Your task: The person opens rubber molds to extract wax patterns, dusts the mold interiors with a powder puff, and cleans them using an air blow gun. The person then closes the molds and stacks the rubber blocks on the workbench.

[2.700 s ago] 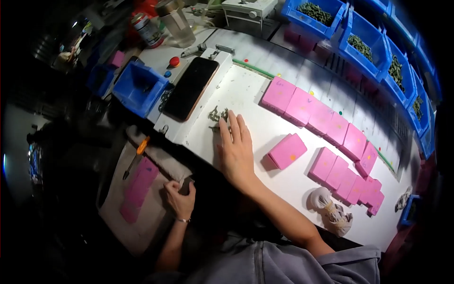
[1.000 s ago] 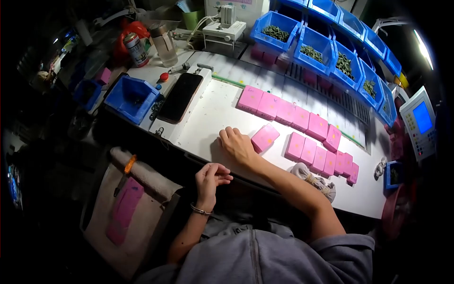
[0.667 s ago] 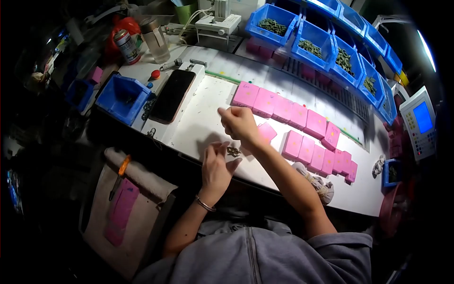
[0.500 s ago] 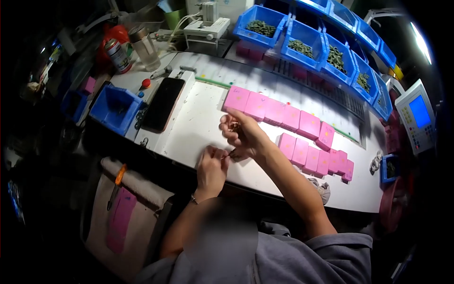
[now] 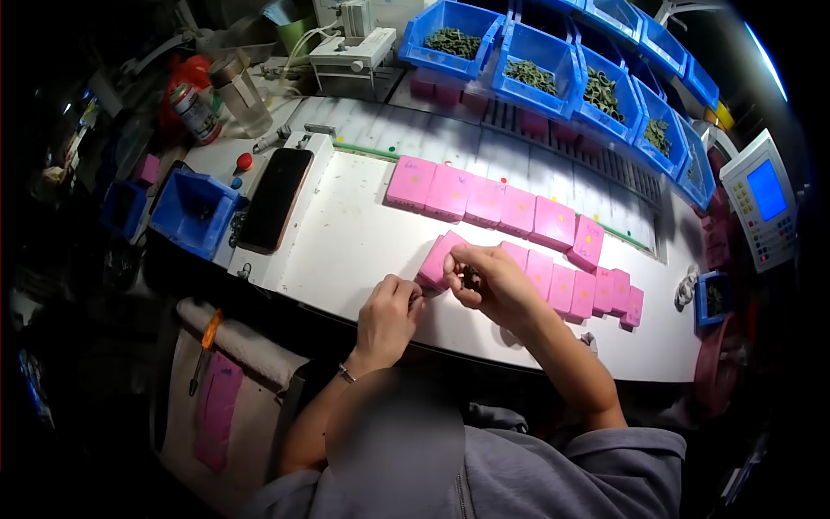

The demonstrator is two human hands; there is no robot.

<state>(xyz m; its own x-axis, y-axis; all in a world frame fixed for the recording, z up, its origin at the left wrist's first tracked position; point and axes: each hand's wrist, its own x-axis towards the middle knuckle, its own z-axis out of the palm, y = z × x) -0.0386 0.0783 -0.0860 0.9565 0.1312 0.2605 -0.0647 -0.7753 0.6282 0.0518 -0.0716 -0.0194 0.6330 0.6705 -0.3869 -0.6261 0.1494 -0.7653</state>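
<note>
My right hand [image 5: 489, 281] is curled around a clump of small dark green pieces [image 5: 469, 277], just over the right side of a pink block [image 5: 439, 259]. To its left, my left hand [image 5: 387, 318] is closed near the front edge of the white worktop [image 5: 346, 233], its fingertips pinched on something too small to make out. The fingertips of my left hand are close to the lower corner of that pink block. Behind my hands runs a slanting row of pink blocks [image 5: 484, 201], and a second row [image 5: 562, 290] extends to the right of my right hand.
A black phone [image 5: 277, 199] lies left of the worktop, beside a blue bin [image 5: 194, 212]. Blue bins of green pieces [image 5: 532, 73] hang at the back. A keypad device with a blue screen [image 5: 762, 199] stands right. A cloth-covered drawer [image 5: 246, 346] juts out at lower left.
The small green pieces that lay on the worktop are now in my right hand. Both hands have come together near the front edge, and my left hand has closed. The view has shifted.
</note>
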